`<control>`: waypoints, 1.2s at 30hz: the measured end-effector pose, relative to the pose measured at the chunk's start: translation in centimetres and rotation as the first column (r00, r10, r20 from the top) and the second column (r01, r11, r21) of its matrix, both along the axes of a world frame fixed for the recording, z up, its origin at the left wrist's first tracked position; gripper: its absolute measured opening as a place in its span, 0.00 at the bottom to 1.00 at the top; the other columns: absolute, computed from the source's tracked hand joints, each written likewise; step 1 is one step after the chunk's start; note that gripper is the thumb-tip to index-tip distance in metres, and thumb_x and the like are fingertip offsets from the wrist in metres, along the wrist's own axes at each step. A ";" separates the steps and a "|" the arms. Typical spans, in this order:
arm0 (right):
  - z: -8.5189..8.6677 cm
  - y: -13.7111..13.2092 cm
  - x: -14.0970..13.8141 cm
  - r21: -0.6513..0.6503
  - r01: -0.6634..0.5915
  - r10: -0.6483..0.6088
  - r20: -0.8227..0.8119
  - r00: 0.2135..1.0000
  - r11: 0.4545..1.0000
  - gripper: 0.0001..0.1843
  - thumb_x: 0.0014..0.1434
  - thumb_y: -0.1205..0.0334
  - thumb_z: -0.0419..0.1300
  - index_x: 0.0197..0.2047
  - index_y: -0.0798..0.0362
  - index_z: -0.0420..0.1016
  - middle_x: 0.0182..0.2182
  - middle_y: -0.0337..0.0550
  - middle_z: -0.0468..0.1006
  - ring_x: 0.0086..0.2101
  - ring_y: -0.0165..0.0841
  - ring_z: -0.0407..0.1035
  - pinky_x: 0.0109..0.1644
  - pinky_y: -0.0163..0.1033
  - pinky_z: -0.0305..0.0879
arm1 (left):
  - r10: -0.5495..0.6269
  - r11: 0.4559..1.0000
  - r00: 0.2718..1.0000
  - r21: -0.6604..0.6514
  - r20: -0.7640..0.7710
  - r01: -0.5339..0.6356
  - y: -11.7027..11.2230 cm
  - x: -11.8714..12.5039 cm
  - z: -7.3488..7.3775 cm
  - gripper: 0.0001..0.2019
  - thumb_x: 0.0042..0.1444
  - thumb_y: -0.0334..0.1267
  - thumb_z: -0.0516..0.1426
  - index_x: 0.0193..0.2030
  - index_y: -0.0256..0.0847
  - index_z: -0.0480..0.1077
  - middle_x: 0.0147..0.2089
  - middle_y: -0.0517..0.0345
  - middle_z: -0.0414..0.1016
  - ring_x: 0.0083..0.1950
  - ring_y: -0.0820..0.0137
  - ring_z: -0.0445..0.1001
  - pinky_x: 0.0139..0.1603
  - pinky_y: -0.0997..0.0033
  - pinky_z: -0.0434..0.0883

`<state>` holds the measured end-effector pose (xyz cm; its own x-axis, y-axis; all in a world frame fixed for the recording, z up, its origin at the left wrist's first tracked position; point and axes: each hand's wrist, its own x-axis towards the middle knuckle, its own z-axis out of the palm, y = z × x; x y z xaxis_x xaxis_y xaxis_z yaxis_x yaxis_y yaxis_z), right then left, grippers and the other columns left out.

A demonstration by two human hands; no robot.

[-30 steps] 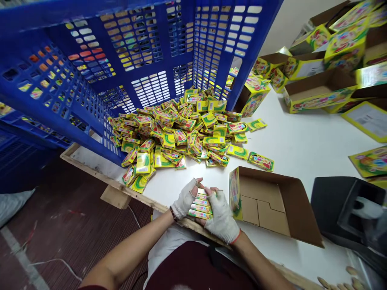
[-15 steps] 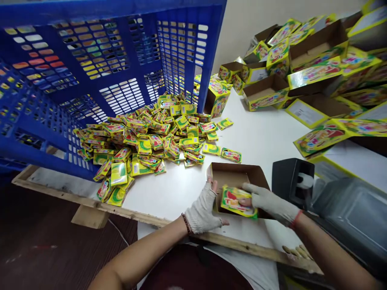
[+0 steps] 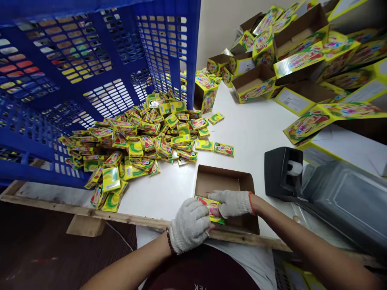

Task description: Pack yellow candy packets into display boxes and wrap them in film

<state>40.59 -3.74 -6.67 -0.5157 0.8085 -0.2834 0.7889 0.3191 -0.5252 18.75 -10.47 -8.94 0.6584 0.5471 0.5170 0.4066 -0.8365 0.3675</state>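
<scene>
An open brown cardboard box (image 3: 222,177) lies on the table before me. Inside its near left part are small yellow, green and red packets (image 3: 218,220). My right hand (image 3: 234,203), in a white fingerless glove, reaches into the box and is closed on these packets, thumb across their printed face. My left hand (image 3: 190,223), gloved alike, is wrapped over the box's near left corner, its fingertips close to the packets. The fingers' undersides are hidden. To the left, a heap of similar packets (image 3: 136,147) spills from a blue plastic crate (image 3: 193,52).
A black tape dispenser (image 3: 276,171) stands right of the box, beside a clear grey plastic bin (image 3: 347,197). Several printed yellow boxes (image 3: 256,88) are piled at the back right. A wooden strip (image 3: 145,219) edges the white table (image 3: 250,125).
My right hand has moved the packets left and down into the box's near left corner. The left hand has closed over that corner from the left side. The view has shifted slightly.
</scene>
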 end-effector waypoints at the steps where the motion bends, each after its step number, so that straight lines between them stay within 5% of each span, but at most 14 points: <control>1: 0.6 0.9 0.3 -0.016 -0.009 0.009 0.001 1.000 1.000 0.17 0.51 0.53 0.65 0.43 0.48 0.82 0.34 0.39 0.81 0.34 0.37 0.73 0.40 0.39 0.68 | 0.011 1.000 1.000 0.028 0.003 -0.011 0.0 0.2 0.2 0.09 0.62 0.36 0.55 0.31 0.41 0.70 0.34 0.55 0.76 0.37 0.67 0.73 0.42 0.62 0.72; 4: 2.8 5.4 1.6 -0.074 0.069 -0.064 0.060 0.996 0.995 0.14 0.57 0.56 0.58 0.43 0.50 0.79 0.33 0.38 0.80 0.32 0.33 0.71 0.37 0.36 0.67 | 0.047 0.997 0.999 0.055 0.020 -0.048 0.0 0.5 0.2 0.11 0.62 0.36 0.54 0.28 0.41 0.68 0.30 0.56 0.74 0.34 0.68 0.71 0.38 0.64 0.70; 7: 3.7 10.9 2.4 0.091 0.252 -0.265 0.174 0.949 0.963 0.15 0.62 0.62 0.51 0.47 0.53 0.75 0.41 0.46 0.80 0.39 0.36 0.72 0.42 0.37 0.66 | 0.066 0.995 0.997 0.067 0.049 -0.069 0.0 0.7 0.1 0.11 0.62 0.36 0.53 0.28 0.41 0.67 0.30 0.57 0.73 0.33 0.68 0.70 0.37 0.64 0.70; 12: 0.7 16.0 3.0 0.132 0.314 -0.341 0.373 0.863 0.940 0.21 0.53 0.65 0.61 0.52 0.58 0.73 0.51 0.60 0.76 0.45 0.44 0.73 0.44 0.42 0.65 | 0.103 0.988 0.993 0.110 0.054 -0.109 0.2 0.9 -0.4 0.09 0.61 0.35 0.54 0.29 0.41 0.66 0.29 0.58 0.73 0.31 0.68 0.70 0.32 0.65 0.67; 17: -0.7 14.6 6.3 0.063 0.359 -0.336 0.528 0.780 0.931 0.21 0.63 0.56 0.56 0.52 0.63 0.74 0.40 0.64 0.80 0.38 0.47 0.77 0.40 0.46 0.67 | 0.111 0.990 0.994 0.080 0.021 -0.113 0.1 0.8 -1.0 0.07 0.59 0.30 0.53 0.31 0.41 0.68 0.31 0.55 0.74 0.34 0.67 0.70 0.36 0.64 0.70; 20: -0.1 12.6 8.2 0.083 0.269 -0.270 0.542 0.796 0.960 0.21 0.63 0.62 0.56 0.58 0.59 0.72 0.50 0.66 0.77 0.44 0.48 0.76 0.45 0.48 0.66 | 0.099 0.992 0.994 0.078 0.050 -0.102 0.2 0.7 -1.0 0.08 0.59 0.29 0.52 0.30 0.41 0.68 0.31 0.55 0.73 0.33 0.67 0.70 0.36 0.65 0.70; 23: 0.1 11.2 8.8 0.135 0.076 -0.134 0.502 0.854 0.988 0.24 0.60 0.69 0.58 0.59 0.48 0.71 0.67 0.58 0.62 0.60 0.48 0.64 0.56 0.51 0.60 | 0.084 0.993 0.994 0.080 0.075 -0.090 0.4 0.7 -0.6 0.08 0.59 0.29 0.52 0.31 0.41 0.69 0.31 0.55 0.74 0.34 0.67 0.70 0.37 0.65 0.70; 25: 0.1 10.9 8.7 0.177 -0.029 -0.061 0.480 0.875 0.984 0.20 0.61 0.71 0.56 0.55 0.47 0.73 0.69 0.52 0.59 0.66 0.45 0.54 0.61 0.51 0.54 | 0.079 0.993 0.995 0.082 0.069 -0.084 0.4 0.6 -0.4 0.07 0.60 0.30 0.53 0.32 0.41 0.69 0.32 0.55 0.75 0.35 0.67 0.70 0.38 0.64 0.71; 27: 0.6 11.1 8.8 0.213 -0.053 -0.057 0.478 0.876 0.976 0.17 0.61 0.72 0.55 0.51 0.52 0.74 0.65 0.56 0.65 0.63 0.45 0.57 0.60 0.49 0.54 | 0.076 0.993 0.996 0.083 0.056 -0.080 0.4 0.6 -0.2 0.07 0.61 0.31 0.53 0.32 0.41 0.69 0.33 0.56 0.76 0.35 0.67 0.71 0.39 0.64 0.70; 32: 5.1 10.0 9.9 0.322 0.031 -0.185 0.459 0.869 0.946 0.22 0.58 0.63 0.60 0.56 0.59 0.72 0.52 0.59 0.73 0.48 0.45 0.69 0.50 0.44 0.61 | 0.075 0.993 0.994 0.086 0.079 -0.082 0.4 0.7 0.1 0.07 0.60 0.28 0.52 0.33 0.41 0.68 0.33 0.57 0.76 0.35 0.67 0.71 0.39 0.65 0.70; 36: 9.0 5.1 9.4 0.312 -0.043 -0.076 0.359 0.930 0.949 0.23 0.55 0.57 0.62 0.53 0.57 0.75 0.46 0.53 0.75 0.43 0.42 0.70 0.46 0.42 0.62 | 0.076 0.992 0.996 0.097 0.050 -0.081 0.6 0.7 0.3 0.07 0.60 0.28 0.52 0.32 0.42 0.67 0.32 0.57 0.76 0.34 0.67 0.71 0.37 0.65 0.67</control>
